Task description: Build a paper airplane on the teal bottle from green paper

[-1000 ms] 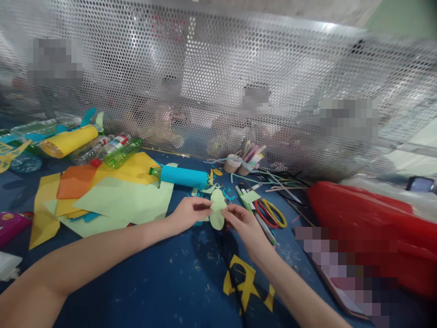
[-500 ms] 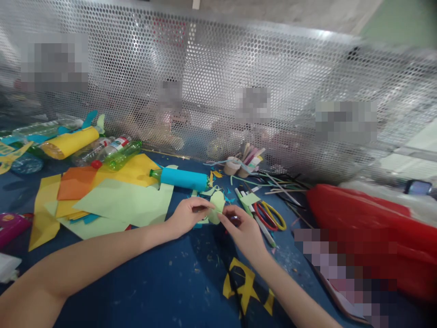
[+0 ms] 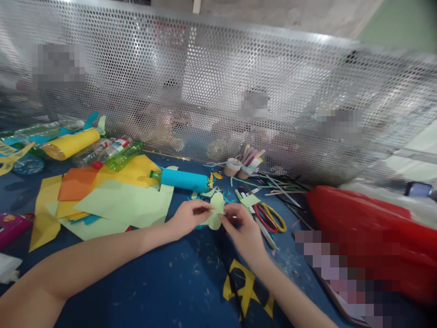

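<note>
A small pale green paper cutout [image 3: 216,200] with rounded ends is held upright between both hands. My left hand [image 3: 191,217] pinches its left edge near the middle. From the other side my right hand [image 3: 241,223] grips the right edge between thumb and fingers. Just behind the hands lies a green bottle wrapped in blue paper [image 3: 184,179], on its side. Scissors with red and yellow handles [image 3: 273,217] rest right of my right hand, beside markers [image 3: 266,234] and a scrap of pale green paper [image 3: 250,200]. Yellow paper offcuts [image 3: 249,287] lie below my right wrist.
Coloured paper sheets [image 3: 119,205] overlap at the left. Behind them are plastic bottles [image 3: 124,156] and a yellow-wrapped bottle [image 3: 73,143]. Small cups [image 3: 232,166] stand near a perforated metal screen [image 3: 211,77]. A red plastic bag [image 3: 362,214] fills the right side of the blue table [image 3: 153,287].
The pale green cutout has gone from bent to flatter, its lower lobe now facing me more fully. Both hands have stayed nearly in place, still gripping it.
</note>
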Available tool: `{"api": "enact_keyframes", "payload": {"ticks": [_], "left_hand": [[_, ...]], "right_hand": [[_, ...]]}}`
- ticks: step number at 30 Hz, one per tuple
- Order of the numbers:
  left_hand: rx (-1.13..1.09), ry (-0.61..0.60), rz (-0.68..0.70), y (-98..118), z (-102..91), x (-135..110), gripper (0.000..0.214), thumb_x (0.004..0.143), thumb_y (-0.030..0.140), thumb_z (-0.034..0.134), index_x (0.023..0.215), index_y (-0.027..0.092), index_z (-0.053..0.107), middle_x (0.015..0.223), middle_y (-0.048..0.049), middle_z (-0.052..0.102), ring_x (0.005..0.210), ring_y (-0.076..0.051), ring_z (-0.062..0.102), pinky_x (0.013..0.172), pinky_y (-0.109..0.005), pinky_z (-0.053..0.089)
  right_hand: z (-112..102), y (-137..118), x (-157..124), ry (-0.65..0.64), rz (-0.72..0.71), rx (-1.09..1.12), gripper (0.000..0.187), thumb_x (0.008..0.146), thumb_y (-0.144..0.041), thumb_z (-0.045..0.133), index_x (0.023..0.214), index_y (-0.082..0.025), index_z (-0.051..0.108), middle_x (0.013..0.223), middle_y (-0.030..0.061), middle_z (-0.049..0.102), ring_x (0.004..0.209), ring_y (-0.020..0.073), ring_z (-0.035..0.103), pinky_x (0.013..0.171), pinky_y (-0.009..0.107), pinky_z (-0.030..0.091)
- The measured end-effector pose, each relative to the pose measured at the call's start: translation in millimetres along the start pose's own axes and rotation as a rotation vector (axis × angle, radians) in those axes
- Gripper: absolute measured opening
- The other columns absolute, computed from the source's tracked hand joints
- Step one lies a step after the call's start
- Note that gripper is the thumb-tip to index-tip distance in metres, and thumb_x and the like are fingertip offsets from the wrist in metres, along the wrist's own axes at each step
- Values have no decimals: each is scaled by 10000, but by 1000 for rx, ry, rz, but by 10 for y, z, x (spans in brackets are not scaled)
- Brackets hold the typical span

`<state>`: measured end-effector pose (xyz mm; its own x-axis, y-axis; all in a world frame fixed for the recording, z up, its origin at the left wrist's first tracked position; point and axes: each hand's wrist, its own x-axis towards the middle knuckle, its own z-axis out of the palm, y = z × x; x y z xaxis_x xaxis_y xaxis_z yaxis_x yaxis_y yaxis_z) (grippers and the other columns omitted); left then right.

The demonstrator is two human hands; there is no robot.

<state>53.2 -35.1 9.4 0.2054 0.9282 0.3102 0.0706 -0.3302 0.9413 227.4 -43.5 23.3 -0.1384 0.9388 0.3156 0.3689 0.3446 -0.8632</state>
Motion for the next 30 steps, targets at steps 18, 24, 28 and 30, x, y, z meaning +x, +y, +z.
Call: {"api": "enact_keyframes", "payload": {"ticks": [18, 24, 28, 30], "left_hand": [[-216, -1, -38, -25, 24, 5, 159, 717, 289, 643, 777, 143, 626, 743, -20, 607, 665, -124, 538, 651, -256, 432], [-207, -12, -11, -23, 43, -4, 154, 725, 272, 643, 816, 149, 621, 804, -36, 624, 745, -149, 570, 725, -286, 454], [-206, -39, 9, -65, 33, 3, 145, 750, 279, 618, 814, 149, 626, 812, -39, 625, 745, -144, 574, 730, -279, 454], [-200, -36, 12, -91, 24, 10, 143, 750, 278, 615, 812, 151, 631, 816, -38, 628, 754, -146, 577, 731, -275, 455]], "right_hand": [[-28, 79, -25, 6, -264, -334, 88, 802, -222, 529, 845, -217, 606, 775, 29, 610, 681, 182, 558, 638, 302, 455], [-27, 70, -40, 22, -371, -374, 88, 819, -189, 514, 848, -226, 588, 784, 22, 618, 692, 180, 555, 690, 321, 456], [-18, 88, -42, 1, -358, -325, 95, 821, -172, 513, 860, -221, 583, 809, 26, 610, 702, 174, 549, 659, 302, 460], [-13, 90, -42, -8, -351, -310, 89, 826, -174, 514, 862, -220, 582, 804, 23, 600, 700, 168, 544, 654, 295, 459]]}}
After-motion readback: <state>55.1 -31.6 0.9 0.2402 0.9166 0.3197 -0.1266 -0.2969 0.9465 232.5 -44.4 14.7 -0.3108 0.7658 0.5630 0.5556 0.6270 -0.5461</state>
